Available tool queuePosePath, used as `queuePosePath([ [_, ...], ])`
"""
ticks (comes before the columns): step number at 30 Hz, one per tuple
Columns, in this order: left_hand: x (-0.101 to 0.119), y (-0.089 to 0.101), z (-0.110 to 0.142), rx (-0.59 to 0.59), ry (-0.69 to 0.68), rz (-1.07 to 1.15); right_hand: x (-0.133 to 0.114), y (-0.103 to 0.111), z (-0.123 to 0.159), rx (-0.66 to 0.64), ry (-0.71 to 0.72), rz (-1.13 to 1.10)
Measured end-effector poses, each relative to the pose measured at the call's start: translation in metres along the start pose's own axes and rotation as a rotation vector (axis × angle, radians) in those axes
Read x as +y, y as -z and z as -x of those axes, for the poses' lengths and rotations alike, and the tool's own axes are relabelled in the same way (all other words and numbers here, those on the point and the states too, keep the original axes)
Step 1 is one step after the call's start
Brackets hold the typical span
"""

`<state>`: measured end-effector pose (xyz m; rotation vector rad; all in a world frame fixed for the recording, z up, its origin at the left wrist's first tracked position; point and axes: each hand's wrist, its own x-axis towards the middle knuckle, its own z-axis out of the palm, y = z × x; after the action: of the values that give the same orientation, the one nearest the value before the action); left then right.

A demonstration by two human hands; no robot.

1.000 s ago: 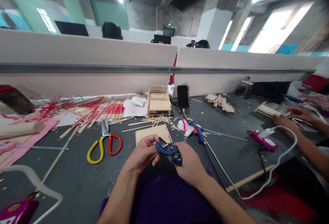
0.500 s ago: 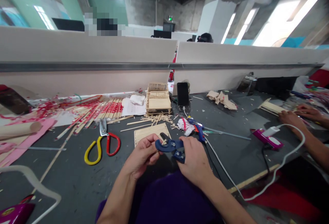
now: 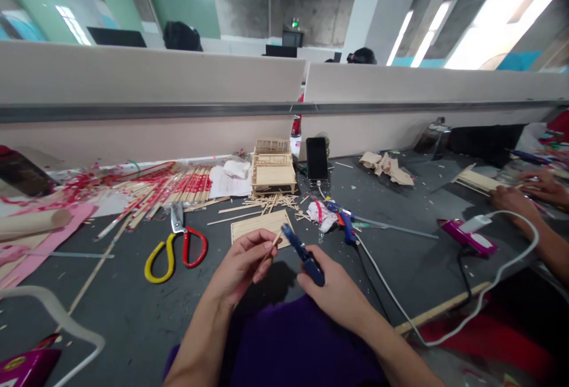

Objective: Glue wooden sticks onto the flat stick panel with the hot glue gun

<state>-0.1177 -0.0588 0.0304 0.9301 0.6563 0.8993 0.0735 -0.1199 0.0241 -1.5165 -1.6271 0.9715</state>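
Note:
Between the fingertips of my left hand (image 3: 249, 262) is a short thin wooden stick (image 3: 276, 237), its end pointing up and to the right. My right hand (image 3: 333, 283) grips a pair of blue-handled cutters (image 3: 304, 255). The jaws sit just right of the stick, apart from it, and are smeared by motion. Beyond both hands lies a flat panel of wooden strips (image 3: 253, 226). Behind it are a heap of cut stick pieces (image 3: 278, 202) and a small wooden model (image 3: 273, 175).
Scissors with yellow and red handles (image 3: 175, 242) lie left. A blue glue gun (image 3: 348, 227) rests at right, near a phone (image 3: 316, 159) and a purple power strip (image 3: 469, 237). A co-worker's hands (image 3: 511, 200) work far right. Bundled sticks (image 3: 191, 188) lie at the back left.
The cutters have come away from the stick and turned, their jaws now pointing up and left. My left hand stays in about the same place with the stick.

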Motion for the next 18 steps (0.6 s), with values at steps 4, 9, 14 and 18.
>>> queuePosePath([
  [4,-0.002,0.001,-0.002,0.047,0.001,0.005,-0.006,0.001,0.003,-0.473,-0.241,-0.811],
  [9,-0.005,-0.004,-0.001,0.080,0.108,-0.010,-0.002,-0.004,-0.002,-0.639,-0.258,-1.161],
  [14,-0.005,-0.007,-0.005,0.048,0.099,-0.130,0.009,-0.016,-0.021,-0.602,-0.380,-1.084],
  [18,-0.007,-0.010,-0.007,0.212,0.065,-0.167,0.012,-0.022,-0.025,-0.324,-0.293,-0.661],
])
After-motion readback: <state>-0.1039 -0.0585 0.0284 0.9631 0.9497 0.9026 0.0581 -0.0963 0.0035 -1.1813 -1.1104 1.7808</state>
